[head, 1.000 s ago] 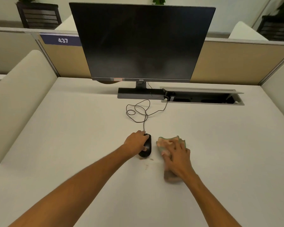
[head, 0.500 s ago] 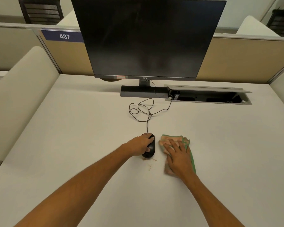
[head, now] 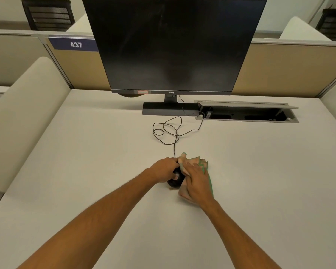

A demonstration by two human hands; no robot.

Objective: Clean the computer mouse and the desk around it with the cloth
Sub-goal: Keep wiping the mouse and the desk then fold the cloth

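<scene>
A black wired computer mouse (head: 175, 181) sits mid-desk on the white desk (head: 85, 171). My left hand (head: 164, 169) grips its left side. My right hand (head: 197, 184) lies flat on a pinkish cloth with green edging (head: 201, 163) and presses the cloth's left part against the mouse's right side and top. Most of the mouse is hidden under the two hands and the cloth. A small brown smudge shows on the desk just under the mouse's near end.
The mouse cable (head: 169, 133) loops toward the monitor base (head: 169, 108). A large dark monitor (head: 173, 45) stands behind. An open cable tray (head: 246, 113) is set in the desk at the right. Partitions enclose the back and both sides.
My right hand has slid the cloth left from beside the mouse onto the mouse. My left hand stays on the mouse. The camera has moved closer.
</scene>
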